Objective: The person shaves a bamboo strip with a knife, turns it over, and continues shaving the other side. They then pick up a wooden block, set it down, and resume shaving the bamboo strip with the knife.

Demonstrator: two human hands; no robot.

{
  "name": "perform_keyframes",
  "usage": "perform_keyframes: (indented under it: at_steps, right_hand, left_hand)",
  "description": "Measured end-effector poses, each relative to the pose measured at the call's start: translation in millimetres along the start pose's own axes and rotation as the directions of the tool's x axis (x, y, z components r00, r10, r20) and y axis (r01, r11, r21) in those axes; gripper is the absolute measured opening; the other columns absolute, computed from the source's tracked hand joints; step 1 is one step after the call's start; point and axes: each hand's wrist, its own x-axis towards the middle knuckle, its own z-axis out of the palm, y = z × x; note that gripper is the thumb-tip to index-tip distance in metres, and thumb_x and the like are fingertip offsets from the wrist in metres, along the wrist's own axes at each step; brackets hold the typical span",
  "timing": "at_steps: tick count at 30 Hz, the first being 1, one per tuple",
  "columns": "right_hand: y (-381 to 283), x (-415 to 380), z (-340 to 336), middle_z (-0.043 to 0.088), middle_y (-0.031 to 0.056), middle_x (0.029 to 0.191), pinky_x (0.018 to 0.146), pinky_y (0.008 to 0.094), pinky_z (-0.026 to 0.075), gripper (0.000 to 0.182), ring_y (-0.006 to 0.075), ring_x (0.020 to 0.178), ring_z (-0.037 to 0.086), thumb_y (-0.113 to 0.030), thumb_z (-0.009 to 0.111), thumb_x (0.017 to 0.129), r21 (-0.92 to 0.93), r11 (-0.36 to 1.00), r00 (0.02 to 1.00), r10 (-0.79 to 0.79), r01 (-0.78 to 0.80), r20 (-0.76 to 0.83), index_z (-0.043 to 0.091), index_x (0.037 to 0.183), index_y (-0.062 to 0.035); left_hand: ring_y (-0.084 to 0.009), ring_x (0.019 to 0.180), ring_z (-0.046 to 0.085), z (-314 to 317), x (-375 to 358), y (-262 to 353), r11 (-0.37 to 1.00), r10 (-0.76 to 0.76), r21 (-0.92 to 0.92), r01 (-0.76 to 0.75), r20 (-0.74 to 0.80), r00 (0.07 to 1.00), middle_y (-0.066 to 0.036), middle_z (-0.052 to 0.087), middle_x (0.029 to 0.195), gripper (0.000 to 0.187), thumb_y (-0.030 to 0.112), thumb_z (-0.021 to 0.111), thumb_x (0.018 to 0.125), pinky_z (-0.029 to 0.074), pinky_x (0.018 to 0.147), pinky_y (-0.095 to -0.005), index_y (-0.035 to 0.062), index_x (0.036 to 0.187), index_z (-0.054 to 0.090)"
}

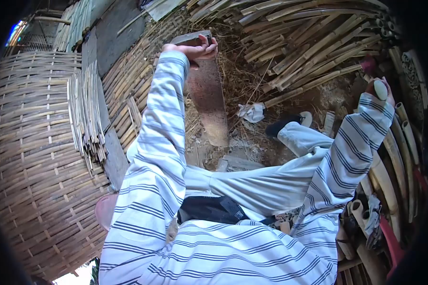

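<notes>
My left hand (pixel 197 50) is at the top of a brown wooden block (pixel 205 97), palm turned up. Its fingers are loosely curled and apart, and nothing shows between them. Far to the right, my right hand (pixel 388 91) is closed round a tool handle, whose pale rounded end (pixel 380 89) faces me. A reddish piece (pixel 367 64) shows just beyond that hand; whether it belongs to the tool is unclear. Both arms are stretched out in striped sleeves.
Split bamboo (pixel 314 45) is heaped at the upper right, with curved lengths (pixel 385 175) along the right side. A large woven bamboo panel (pixel 33 156) fills the left. Crumpled white plastic (pixel 251 112) lies beside the block. A dark shoe (pixel 283 126) is on my outstretched leg.
</notes>
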Motion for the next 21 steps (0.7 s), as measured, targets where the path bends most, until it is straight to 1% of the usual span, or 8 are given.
perform_keyframes:
  at_steps: [4, 8, 13, 15, 16, 17, 18, 21]
  right_hand:
    - [-4, 9, -11, 0.059, 0.0106, 0.07, 0.064, 0.03, 0.055, 0.006, 0.0208, 0.065, 0.06, -0.002, 0.062, 0.083, -0.039, 0.998, 0.997, -0.061, 0.059, -0.049, 0.056, 0.081, -0.001]
    - [2, 5, 5, 0.057, 0.0073, 0.064, 0.062, 0.0272, 0.053, 0.011, 0.018, 0.062, 0.058, -0.006, 0.062, 0.084, 0.1, 0.994, 0.997, 0.04, -0.032, -0.07, 0.055, 0.077, -0.0017]
    - [6, 2, 14, 0.05, 0.0068, 0.067, 0.061, 0.0266, 0.049, 0.016, 0.0154, 0.061, 0.051, -0.006, 0.057, 0.088, 0.194, 0.978, 0.997, 0.075, -0.071, -0.012, 0.047, 0.077, -0.001]
    - [13, -4, 25, 0.047, 0.0066, 0.07, 0.062, 0.027, 0.048, 0.015, 0.0146, 0.061, 0.048, -0.006, 0.054, 0.09, 0.309, 0.94, 0.99, 0.14, -0.143, 0.03, 0.045, 0.08, -0.001]
    - [14, -3, 26, 0.047, 0.0067, 0.07, 0.062, 0.027, 0.048, 0.016, 0.0144, 0.062, 0.048, -0.007, 0.053, 0.091, 0.319, 0.937, 0.989, 0.139, -0.145, 0.045, 0.045, 0.079, -0.0015]
    - [17, -2, 28, 0.047, 0.0066, 0.07, 0.063, 0.0272, 0.048, 0.016, 0.0143, 0.062, 0.048, -0.007, 0.053, 0.091, 0.308, 0.94, 0.989, 0.139, -0.148, 0.051, 0.045, 0.079, -0.0016]
    - [21, -3, 32, 0.047, 0.0065, 0.07, 0.063, 0.0273, 0.048, 0.016, 0.0142, 0.062, 0.048, -0.007, 0.053, 0.091, 0.297, 0.943, 0.989, 0.138, -0.149, 0.057, 0.045, 0.079, -0.0017]
    - [26, -4, 37, 0.046, 0.0054, 0.071, 0.063, 0.0278, 0.047, 0.014, 0.0129, 0.064, 0.049, -0.008, 0.052, 0.092, 0.329, 0.929, 0.985, 0.17, -0.169, 0.026, 0.044, 0.082, -0.0019]
  left_hand:
    - [-0.0414, 0.108, 0.038, 54, 41, 4, 0.976, 0.056, -0.198, -0.093, -0.184, 0.981, -0.03, 0.026, 0.129, 0.06, 0.054, 0.034, 0.09, 0.052, 0.061, -0.0429, 0.0312, 0.141, 0.012]
    - [-0.0371, 0.111, 0.041, 99, 111, 57, 0.985, -0.105, 0.125, 0.117, -0.093, 0.99, -0.029, 0.024, 0.134, 0.075, 0.055, 0.038, 0.089, 0.053, 0.07, -0.0425, -0.0033, 0.135, 0.025]
    - [-0.0434, 0.112, 0.048, 91, 172, 114, 0.845, 0.137, 0.505, -0.176, 0.113, 0.984, -0.032, 0.039, 0.126, 0.091, 0.058, 0.046, 0.085, 0.045, 0.093, -0.0529, -0.0091, 0.136, 0.014]
    - [-0.0423, 0.105, 0.049, 42, 211, 141, 0.523, 0.446, 0.659, -0.541, 0.33, 0.832, -0.03, 0.037, 0.123, 0.086, 0.048, 0.06, 0.081, 0.048, 0.089, -0.0528, -0.007, 0.134, 0.02]
    - [-0.0379, 0.1, 0.053, 15, 232, 204, 0.508, 0.059, 0.829, -0.233, 0.236, 0.97, -0.028, 0.045, 0.114, 0.08, 0.039, 0.069, 0.077, 0.052, 0.077, -0.052, -0.0027, 0.131, 0.027]
    - [-0.0311, 0.09, 0.058, -28, 248, 211, -0.025, 0.487, 0.86, -0.509, 0.455, 0.745, -0.022, 0.054, 0.098, 0.082, 0.037, 0.076, 0.071, 0.054, 0.066, -0.0454, -0.0014, 0.128, 0.031]
    - [-0.0253, 0.089, 0.058, -67, 234, 189, -0.388, 0.677, 0.832, -0.396, 0.549, 0.49, -0.019, 0.055, 0.092, 0.089, 0.041, 0.08, 0.064, 0.053, 0.058, -0.0378, -0.0035, 0.125, 0.033]
    - [-0.0315, 0.124, 0.042, -154, 248, 224, -0.678, 0.684, 0.73, 0.089, 0.582, 0.439, -0.028, 0.042, 0.131, 0.113, 0.045, 0.085, 0.056, 0.042, 0.098, -0.0419, -0.0046, 0.137, 0.023]
